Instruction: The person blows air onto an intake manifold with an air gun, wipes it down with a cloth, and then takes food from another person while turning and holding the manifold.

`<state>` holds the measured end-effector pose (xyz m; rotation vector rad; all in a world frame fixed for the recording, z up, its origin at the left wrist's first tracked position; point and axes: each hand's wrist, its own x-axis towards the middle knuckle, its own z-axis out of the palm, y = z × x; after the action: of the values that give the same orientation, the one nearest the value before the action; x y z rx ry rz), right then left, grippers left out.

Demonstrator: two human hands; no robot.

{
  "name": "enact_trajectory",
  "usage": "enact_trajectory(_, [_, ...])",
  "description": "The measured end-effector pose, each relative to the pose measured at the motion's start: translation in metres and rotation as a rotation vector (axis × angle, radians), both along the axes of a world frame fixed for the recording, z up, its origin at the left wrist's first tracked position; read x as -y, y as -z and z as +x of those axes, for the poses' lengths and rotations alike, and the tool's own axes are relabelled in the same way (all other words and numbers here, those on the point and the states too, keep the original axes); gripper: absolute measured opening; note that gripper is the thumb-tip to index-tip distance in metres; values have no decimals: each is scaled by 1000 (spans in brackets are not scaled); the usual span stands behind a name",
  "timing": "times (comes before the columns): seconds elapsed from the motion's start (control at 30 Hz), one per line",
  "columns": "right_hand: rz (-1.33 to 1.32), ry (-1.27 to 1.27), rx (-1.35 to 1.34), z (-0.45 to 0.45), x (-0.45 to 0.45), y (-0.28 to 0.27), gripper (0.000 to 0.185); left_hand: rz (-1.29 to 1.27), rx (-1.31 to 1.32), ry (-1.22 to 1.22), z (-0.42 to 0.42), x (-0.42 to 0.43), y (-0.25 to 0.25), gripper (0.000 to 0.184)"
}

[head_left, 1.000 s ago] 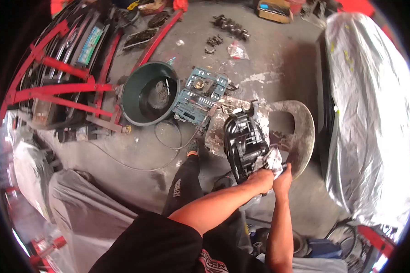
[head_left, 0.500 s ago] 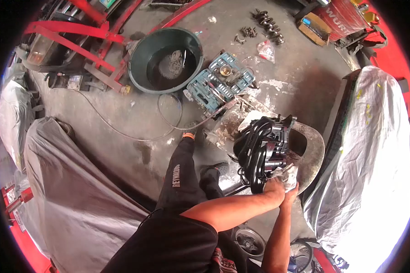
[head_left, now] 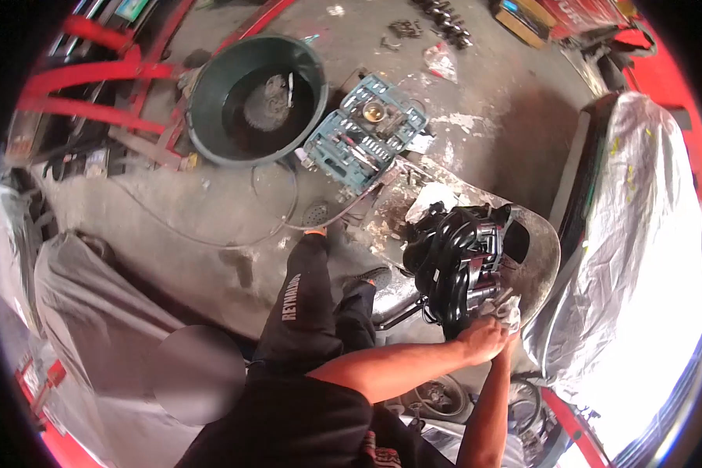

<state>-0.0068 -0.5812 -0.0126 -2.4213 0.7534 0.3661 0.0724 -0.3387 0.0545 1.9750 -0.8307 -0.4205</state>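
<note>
A black engine intake manifold (head_left: 452, 265) with curved runners rests on a worn, round-ended board (head_left: 542, 273). At its near right end, my left hand (head_left: 483, 340) is closed on a crumpled whitish rag (head_left: 504, 310). Close behind it, my right hand (head_left: 510, 343) grips the same rag from the right side; most of its fingers are hidden. Whether the rag presses on the manifold cannot be made out. A white cloth or paper (head_left: 433, 201) lies at the manifold's far left corner.
An open teal socket set (head_left: 339, 148) holds a small round dish (head_left: 374, 112). A dark green tub (head_left: 203, 117) with dark liquid stands left of it. Covered shapes flank me, a silver cover (head_left: 624, 234) at right and a grey cover (head_left: 93, 312) at left. A crankshaft-like part (head_left: 444, 23) lies far off.
The view has shifted, so the tub and tool case sit further left. The manifold looks slightly turned. Both hands remain together on the rag at its near end.
</note>
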Motion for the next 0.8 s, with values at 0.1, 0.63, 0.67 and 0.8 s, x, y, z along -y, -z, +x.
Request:
enact_trajectory(0.1, [-16, 55, 20, 4, -33, -3, 61, -372, -487, -270, 13, 3, -42, 23])
enact_trajectory(0.63, [501, 861, 764, 20, -123, -45, 40, -16, -269, 98, 100, 26, -45, 35])
enact_trajectory(0.67, [857, 991, 939, 12, -113, -28, 36, -50, 28, 112, 117, 29, -18, 34])
enact_trajectory(0.8, [967, 1156, 1029, 7, -107, -16, 33, 531, 429, 493, 138, 17, 30, 41])
